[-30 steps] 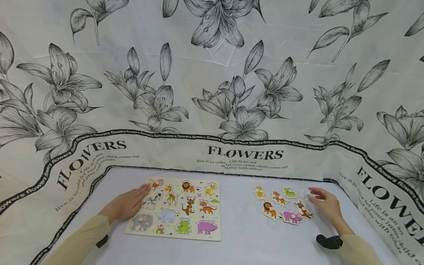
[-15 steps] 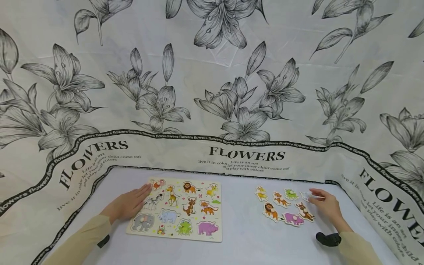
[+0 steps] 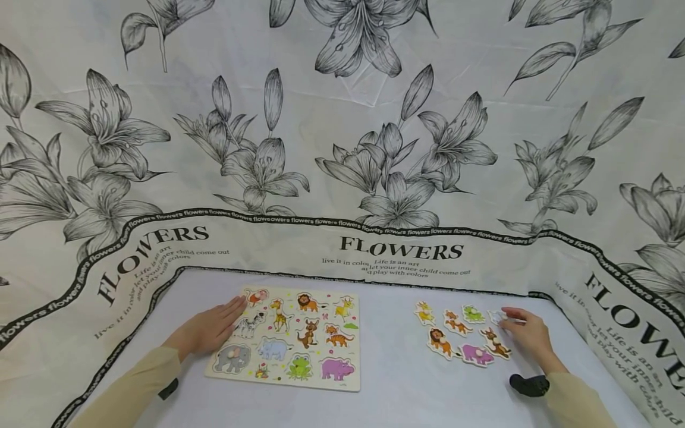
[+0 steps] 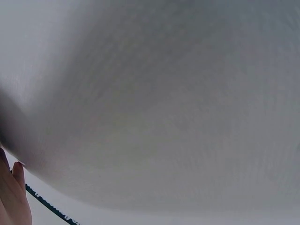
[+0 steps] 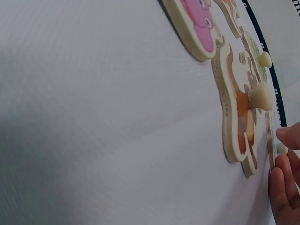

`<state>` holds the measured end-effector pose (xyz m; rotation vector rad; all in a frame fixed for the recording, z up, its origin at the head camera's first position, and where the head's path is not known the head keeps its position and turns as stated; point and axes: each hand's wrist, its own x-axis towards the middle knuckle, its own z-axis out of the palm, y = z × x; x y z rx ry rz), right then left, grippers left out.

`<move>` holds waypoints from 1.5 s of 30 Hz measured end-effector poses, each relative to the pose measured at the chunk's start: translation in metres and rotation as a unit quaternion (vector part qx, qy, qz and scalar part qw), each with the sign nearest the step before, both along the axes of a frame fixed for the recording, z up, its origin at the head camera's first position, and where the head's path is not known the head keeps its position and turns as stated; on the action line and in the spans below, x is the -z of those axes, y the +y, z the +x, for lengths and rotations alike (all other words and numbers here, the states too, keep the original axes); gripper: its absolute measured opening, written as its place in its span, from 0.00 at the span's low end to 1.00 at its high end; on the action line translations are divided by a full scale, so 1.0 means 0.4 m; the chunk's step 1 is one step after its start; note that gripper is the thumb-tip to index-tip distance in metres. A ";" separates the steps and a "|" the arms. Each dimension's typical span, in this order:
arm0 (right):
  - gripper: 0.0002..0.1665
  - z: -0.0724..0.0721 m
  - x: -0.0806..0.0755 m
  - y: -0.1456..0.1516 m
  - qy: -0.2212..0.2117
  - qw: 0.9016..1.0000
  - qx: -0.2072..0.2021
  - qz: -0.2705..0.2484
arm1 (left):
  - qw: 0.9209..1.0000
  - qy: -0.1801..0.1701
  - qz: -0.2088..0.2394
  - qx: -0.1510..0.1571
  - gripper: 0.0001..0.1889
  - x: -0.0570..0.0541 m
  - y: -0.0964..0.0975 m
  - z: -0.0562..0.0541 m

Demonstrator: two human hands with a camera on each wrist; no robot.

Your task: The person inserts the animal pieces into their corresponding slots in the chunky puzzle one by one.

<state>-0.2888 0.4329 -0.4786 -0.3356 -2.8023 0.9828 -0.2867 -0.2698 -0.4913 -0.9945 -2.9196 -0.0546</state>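
My left hand (image 3: 209,330) lies with straight fingers on the left edge of a wooden animal puzzle board (image 3: 350,381). An elephant (image 3: 232,359) with a pale knob shows at the board's lower left. Over to the right, my right hand (image 3: 527,334) pinches the small knob (image 5: 281,148) of a pale blue puzzle piece (image 3: 495,317), partly hidden by the fingers. That piece is down at table level. Beside it lie a kangaroo piece (image 3: 497,343), a purple hippo piece (image 3: 477,355) and a frog piece (image 3: 473,313). The left wrist view shows mostly blurred white cloth.
Farther left in the loose group are a lion piece (image 3: 442,342), an orange tiger-like piece (image 3: 456,323) and a yellow piece (image 3: 424,313). White cloth (image 3: 390,356) lies between board and pieces. A flower-printed curtain (image 3: 289,244) borders the table's back and sides.
The head view has shifted slightly, so everything appears a little farther right. Both hands keep their places, the left on the board and the right at the pale blue piece.
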 end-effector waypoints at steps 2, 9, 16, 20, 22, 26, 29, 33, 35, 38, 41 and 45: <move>0.28 -0.002 -0.001 0.000 -0.002 1.000 0.003 -0.001 | 1.000 0.016 0.002 0.007 0.28 0.004 -0.001 -0.001; 0.28 -0.012 -0.005 0.002 -0.017 1.000 0.007 -0.004 | 1.000 -0.001 0.003 -0.004 0.28 0.005 -0.003 -0.005; 0.27 -0.019 -0.010 0.002 -0.027 1.000 0.005 0.006 | 1.000 -0.014 -0.007 -0.015 0.28 -0.004 -0.001 -0.001; 0.26 -0.023 -0.007 0.000 -0.033 0.999 0.011 0.012 | 1.000 -0.014 0.001 -0.017 0.27 -0.003 0.002 0.000; 0.25 -0.026 -0.004 0.001 -0.034 0.999 0.019 0.013 | 1.000 -0.011 0.005 -0.013 0.27 -0.002 0.002 0.000; 0.24 -0.033 0.004 0.007 -0.036 0.999 0.033 0.009 | 1.000 0.019 0.013 0.007 0.27 0.014 -0.004 -0.007; 0.23 -0.037 0.009 0.013 -0.028 0.999 0.036 0.016 | 0.999 0.036 0.013 0.015 0.27 0.023 -0.007 -0.013; 0.21 -0.038 0.010 0.017 -0.017 0.999 0.035 0.036 | 0.999 0.042 0.003 0.011 0.27 0.028 -0.009 -0.017; 0.21 -0.037 0.008 0.017 -0.014 0.998 0.035 0.045 | 0.999 0.039 0.004 0.011 0.28 0.028 -0.010 -0.018; 0.21 -0.035 0.003 0.017 -0.015 0.998 0.030 0.048 | 0.999 0.034 0.007 0.014 0.28 0.026 -0.011 -0.016; 0.20 -0.033 0.000 0.018 -0.014 0.998 0.022 0.050 | 0.999 0.039 0.008 0.020 0.28 0.023 -0.012 -0.012; 0.19 -0.032 -0.003 0.017 -0.010 0.998 0.015 0.059 | 0.999 0.042 0.005 0.021 0.28 0.014 -0.010 -0.006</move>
